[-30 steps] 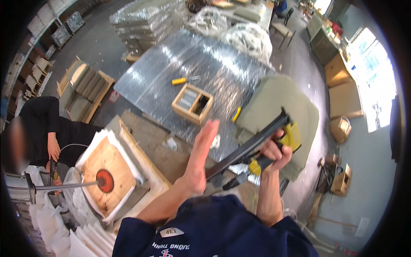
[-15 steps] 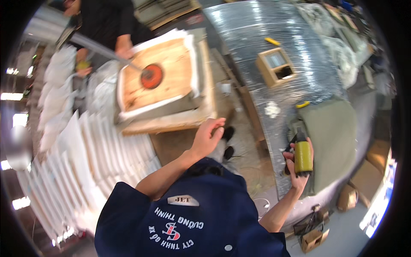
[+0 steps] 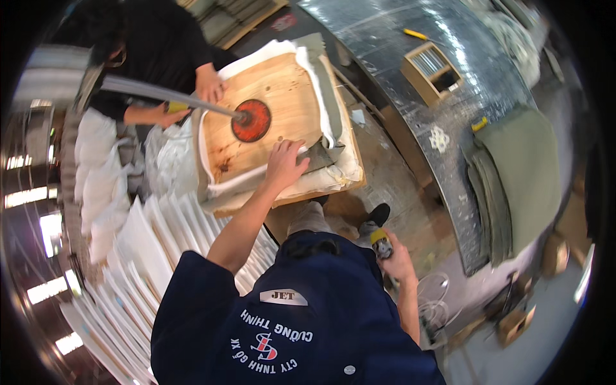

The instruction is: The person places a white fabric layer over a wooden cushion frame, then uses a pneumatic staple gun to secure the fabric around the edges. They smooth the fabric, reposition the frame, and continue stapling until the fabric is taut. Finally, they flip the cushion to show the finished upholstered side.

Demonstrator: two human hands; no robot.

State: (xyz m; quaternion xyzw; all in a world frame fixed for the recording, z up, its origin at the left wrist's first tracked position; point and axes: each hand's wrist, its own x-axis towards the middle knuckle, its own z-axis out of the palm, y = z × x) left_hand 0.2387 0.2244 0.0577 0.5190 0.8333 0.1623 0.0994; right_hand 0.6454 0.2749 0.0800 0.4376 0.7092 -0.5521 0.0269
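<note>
At the centre of the frame, a wooden panel edged with white padding and grey-green fabric lies on a padded stand. A red-orange disc at the end of a metal rod rests against its face. The left hand lies over the panel's near edge, fingers a little bent; whether they pinch the padding, I cannot tell. Lower, right of centre, the right hand is wrapped around a yellow-and-black tool, well apart from the panel. At upper left, a co-worker's hand touches the panel's far side. At lower left stand white sheets in a row. At upper right, a film-covered surface carries a wooden box and folded green cloth.
</note>
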